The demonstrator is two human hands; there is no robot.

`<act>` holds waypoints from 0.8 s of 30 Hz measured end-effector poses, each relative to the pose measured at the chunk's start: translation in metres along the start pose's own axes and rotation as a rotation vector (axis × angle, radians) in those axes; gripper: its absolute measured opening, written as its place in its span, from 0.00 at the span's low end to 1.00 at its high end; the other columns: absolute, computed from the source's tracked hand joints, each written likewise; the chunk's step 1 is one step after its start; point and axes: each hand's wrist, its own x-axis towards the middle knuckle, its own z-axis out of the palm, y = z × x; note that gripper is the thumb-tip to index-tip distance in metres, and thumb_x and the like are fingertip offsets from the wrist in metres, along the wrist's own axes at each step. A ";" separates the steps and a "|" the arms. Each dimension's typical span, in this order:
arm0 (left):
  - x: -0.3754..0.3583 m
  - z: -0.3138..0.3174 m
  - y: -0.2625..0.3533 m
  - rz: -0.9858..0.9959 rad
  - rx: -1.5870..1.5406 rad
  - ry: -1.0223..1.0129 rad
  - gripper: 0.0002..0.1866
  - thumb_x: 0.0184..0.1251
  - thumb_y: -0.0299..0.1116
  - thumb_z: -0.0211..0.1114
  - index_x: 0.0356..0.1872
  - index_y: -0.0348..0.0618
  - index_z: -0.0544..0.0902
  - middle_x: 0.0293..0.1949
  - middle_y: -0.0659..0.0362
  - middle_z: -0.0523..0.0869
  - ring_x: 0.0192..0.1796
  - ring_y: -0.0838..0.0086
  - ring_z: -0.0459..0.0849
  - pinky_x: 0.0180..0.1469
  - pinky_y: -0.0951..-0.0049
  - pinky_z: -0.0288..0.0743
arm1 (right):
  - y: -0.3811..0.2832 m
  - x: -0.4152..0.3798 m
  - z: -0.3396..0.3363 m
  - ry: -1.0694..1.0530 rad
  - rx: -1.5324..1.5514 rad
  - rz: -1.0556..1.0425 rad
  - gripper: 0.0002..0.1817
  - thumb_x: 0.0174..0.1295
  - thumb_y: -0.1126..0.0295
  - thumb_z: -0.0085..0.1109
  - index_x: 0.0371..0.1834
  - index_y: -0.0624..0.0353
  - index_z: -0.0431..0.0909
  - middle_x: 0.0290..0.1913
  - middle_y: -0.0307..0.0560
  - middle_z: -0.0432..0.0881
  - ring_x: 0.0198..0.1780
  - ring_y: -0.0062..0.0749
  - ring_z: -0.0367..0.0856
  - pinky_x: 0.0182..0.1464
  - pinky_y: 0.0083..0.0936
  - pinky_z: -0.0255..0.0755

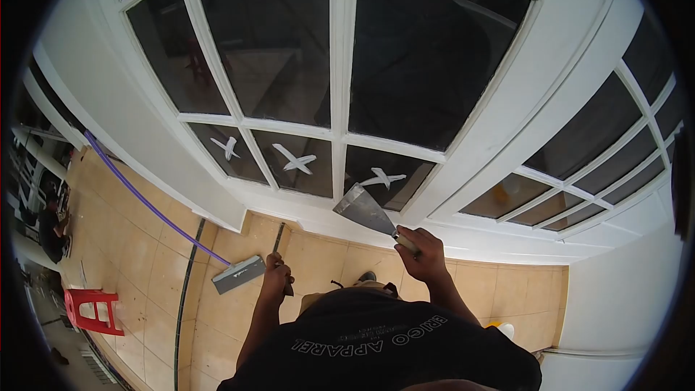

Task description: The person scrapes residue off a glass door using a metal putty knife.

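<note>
My right hand grips the handle of a putty knife with a broad grey metal blade, smeared pale in places. Its blade points up and left, overlapping the lower pane with a white X mark. My left hand is closed around a short brown tool handle that pokes out below the fist; I cannot tell what kind of tool it is. Just left of that fist, in this view, is a flat grey head on a long purple pole.
White-framed glass panes rise in front, and other panes carry white X marks. A red plastic stool stands at left, with a person low behind it. Dark strips line the tan tiled floor.
</note>
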 end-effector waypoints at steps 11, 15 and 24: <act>0.039 0.028 0.043 0.266 0.190 -0.146 0.09 0.68 0.25 0.48 0.48 0.46 0.70 0.39 0.61 0.71 0.32 0.79 0.69 0.43 0.79 0.66 | 0.034 0.020 0.001 -0.147 0.062 -0.030 0.23 0.55 0.73 0.77 0.56 0.57 0.87 0.32 0.47 0.86 0.28 0.38 0.86 0.30 0.31 0.80; 0.062 0.064 0.087 0.367 0.156 -0.434 0.18 0.66 0.15 0.44 0.53 0.45 0.69 0.40 0.60 0.71 0.30 0.81 0.67 0.37 0.78 0.67 | 0.027 0.016 -0.014 -0.153 -0.076 0.062 0.22 0.55 0.68 0.77 0.55 0.49 0.88 0.31 0.42 0.85 0.28 0.37 0.85 0.30 0.33 0.80; 0.125 0.142 0.143 0.992 0.392 -0.944 0.17 0.67 0.13 0.42 0.51 0.37 0.73 0.19 0.64 0.69 0.15 0.83 0.65 0.18 0.73 0.59 | -0.020 -0.011 -0.020 0.275 -0.031 0.454 0.22 0.53 0.79 0.76 0.54 0.62 0.88 0.31 0.52 0.85 0.28 0.36 0.84 0.30 0.28 0.74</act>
